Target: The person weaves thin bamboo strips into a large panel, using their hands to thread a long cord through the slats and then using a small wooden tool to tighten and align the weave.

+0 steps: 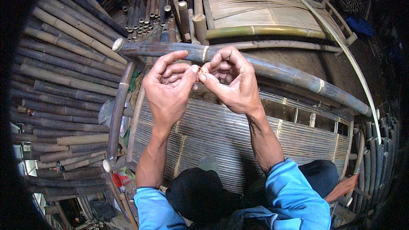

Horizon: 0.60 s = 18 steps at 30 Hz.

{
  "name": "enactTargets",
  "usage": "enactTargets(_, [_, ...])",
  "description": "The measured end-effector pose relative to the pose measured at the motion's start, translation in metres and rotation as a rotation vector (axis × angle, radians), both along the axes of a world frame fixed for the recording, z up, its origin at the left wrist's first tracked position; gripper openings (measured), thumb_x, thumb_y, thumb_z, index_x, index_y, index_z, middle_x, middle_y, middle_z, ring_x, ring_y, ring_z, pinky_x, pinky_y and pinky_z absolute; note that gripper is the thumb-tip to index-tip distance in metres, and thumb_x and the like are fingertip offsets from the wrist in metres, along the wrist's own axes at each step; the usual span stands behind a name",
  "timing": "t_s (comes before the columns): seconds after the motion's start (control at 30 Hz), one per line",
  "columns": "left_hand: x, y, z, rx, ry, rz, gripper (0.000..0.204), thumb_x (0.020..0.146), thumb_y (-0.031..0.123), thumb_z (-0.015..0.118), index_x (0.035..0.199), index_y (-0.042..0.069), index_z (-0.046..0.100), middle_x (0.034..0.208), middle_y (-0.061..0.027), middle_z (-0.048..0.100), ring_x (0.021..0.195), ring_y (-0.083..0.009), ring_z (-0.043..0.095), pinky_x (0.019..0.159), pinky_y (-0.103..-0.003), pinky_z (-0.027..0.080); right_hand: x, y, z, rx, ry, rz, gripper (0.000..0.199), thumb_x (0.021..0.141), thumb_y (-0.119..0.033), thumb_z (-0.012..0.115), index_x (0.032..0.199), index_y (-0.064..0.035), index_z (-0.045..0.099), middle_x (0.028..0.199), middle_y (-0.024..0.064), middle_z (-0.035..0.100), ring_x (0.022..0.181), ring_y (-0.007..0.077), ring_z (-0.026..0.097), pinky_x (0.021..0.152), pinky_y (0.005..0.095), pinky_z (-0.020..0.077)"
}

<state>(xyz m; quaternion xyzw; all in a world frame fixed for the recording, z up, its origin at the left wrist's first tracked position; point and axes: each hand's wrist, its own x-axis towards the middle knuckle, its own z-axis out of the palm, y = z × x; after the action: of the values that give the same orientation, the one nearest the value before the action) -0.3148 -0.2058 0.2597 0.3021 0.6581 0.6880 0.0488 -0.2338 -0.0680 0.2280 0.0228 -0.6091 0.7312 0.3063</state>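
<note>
Pinching a thin reddish-orange strand [199, 73] between our fingertips, we hold it near mid-view, in front of a thick bamboo pole [294, 76]. The strand curls in a small loop, too fine for us to tell whether it is wire or fibre. Its longer direction seems to run up and down the view with a slight lean, though our fingers cover much of it and we cannot tell which way its ends point. Our left hand [164, 91] has its grip closed down on the strand at the thumb tip, the index finger arching up apart from it; our right hand [239, 86] has its grip in a tight pinch of thumb and index finger on the same strand. The pole is round, smooth and blue-grey with pale rings, its long axis sloping from upper left to lower right, its pale cut end facing left. Below our hands spreads a slatted bamboo panel [204, 121], its narrow glossy strips crossed by pale lines. Rough, dark stacked poles [72, 68] lie at the left, and beyond the pole a bamboo frame [272, 31] shows a glossy green rail.
</note>
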Motion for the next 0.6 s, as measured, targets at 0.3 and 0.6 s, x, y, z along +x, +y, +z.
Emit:
enactTargets(0.3, [-0.005,-0.01,0.007,0.043,-0.296,-0.267,0.023,0.094,0.002,0.063,0.114,-0.009,0.062,0.096,-0.0148,0.072,0.088,-0.0174,0.071,0.076,-0.029,0.061,0.004,0.003,0.009,0.168,0.046,0.063,0.016,0.096,-0.007,0.065,0.107,0.0034,0.069,0.102,0.0086,0.07,0.096,0.0142,0.066,0.086,0.0283,0.0543])
enactTargets(0.6, [0.008,-0.021,0.076,-0.44,0.93,-0.071,0.015,0.081,0.0,0.075,0.096,0.0,0.074,0.084,-0.0148,0.073,0.074,-0.0237,0.073,0.066,-0.03,0.055,0.01,0.008,0.032,0.149,0.131,0.0,0.015,0.094,-0.012,0.069,0.101,0.0007,0.069,0.095,0.0062,0.067,0.091,0.0127,0.063,0.083,0.0272,0.0506])
